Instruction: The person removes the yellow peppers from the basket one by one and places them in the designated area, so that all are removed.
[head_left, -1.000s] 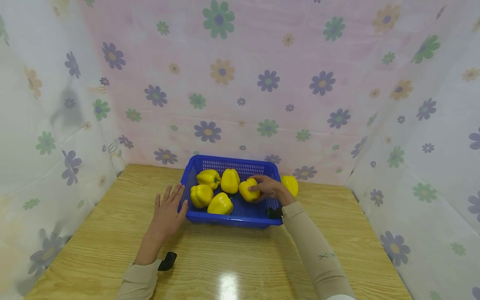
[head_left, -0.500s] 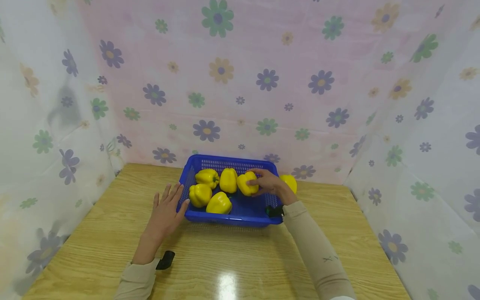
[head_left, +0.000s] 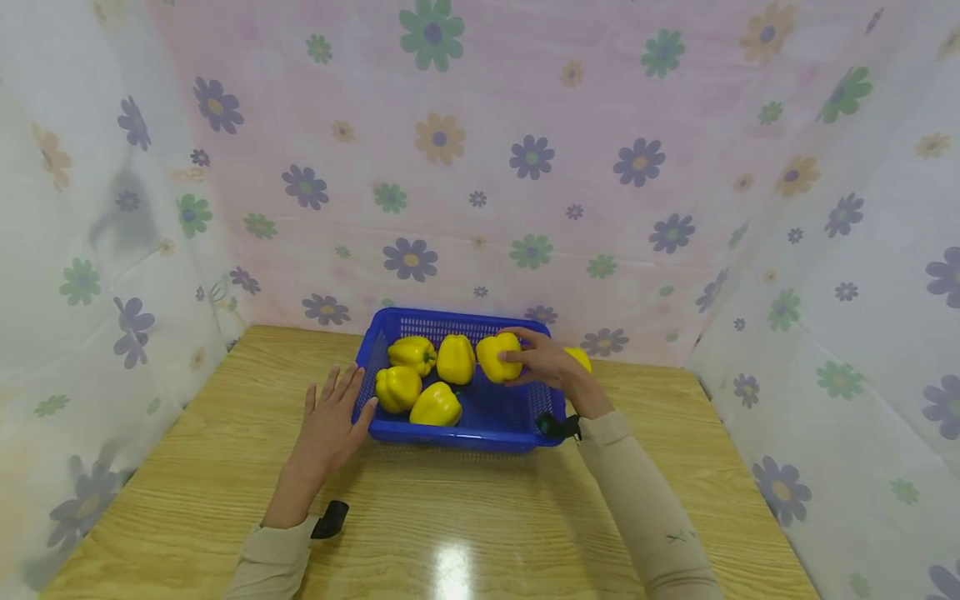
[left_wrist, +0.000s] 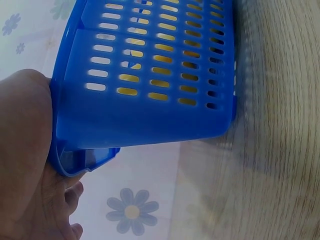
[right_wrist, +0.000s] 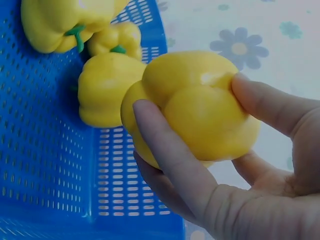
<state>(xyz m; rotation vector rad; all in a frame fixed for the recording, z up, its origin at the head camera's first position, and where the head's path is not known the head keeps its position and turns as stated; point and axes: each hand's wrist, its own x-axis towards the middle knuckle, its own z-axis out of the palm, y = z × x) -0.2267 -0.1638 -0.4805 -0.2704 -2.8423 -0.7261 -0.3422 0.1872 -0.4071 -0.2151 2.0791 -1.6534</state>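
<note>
Four yellow peppers (head_left: 456, 360) lie in the blue basket (head_left: 465, 437) on the desk (head_left: 405, 533). Over it, the right hand (head_left: 551, 362) has its grip round a fifth pepper (head_left: 495, 358), fingers partly covering it. A sixth pepper (head_left: 579, 357) is mostly hidden behind that hand. The left hand (head_left: 330, 427), fingers straight, touches the basket.

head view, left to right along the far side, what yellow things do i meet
Back-left pepper, middle pepper, held pepper in the right hand, then a partly hidden yellow thing right of the basket.
</note>
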